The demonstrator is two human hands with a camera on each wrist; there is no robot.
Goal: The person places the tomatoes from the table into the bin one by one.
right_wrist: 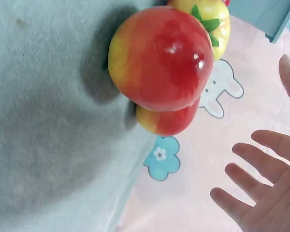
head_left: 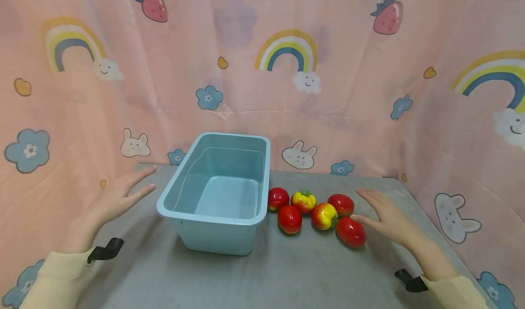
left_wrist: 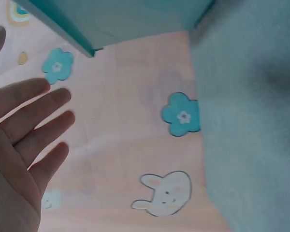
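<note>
A light blue plastic basin (head_left: 229, 217) stands on the table, with nothing inside it. To its right lie several red and red-yellow toy fruits, some with green leaves, among them a red one (head_left: 350, 232) at the near right and a yellow-red one (head_left: 324, 216) in the middle. My left hand (head_left: 116, 197) hovers left of the basin, fingers spread and holding nothing. In the right wrist view a large red-yellow fruit (right_wrist: 162, 58) fills the top middle. Beside the rightmost fruits my right hand (head_left: 389, 220) is held with fingers extended, gripping nothing.
A grey cloth covers the table (head_left: 311, 272). Behind and at both sides hangs a pink curtain (head_left: 254, 8) printed with rainbows, flowers and rabbits. Black straps (head_left: 105, 249) sit at both wrists.
</note>
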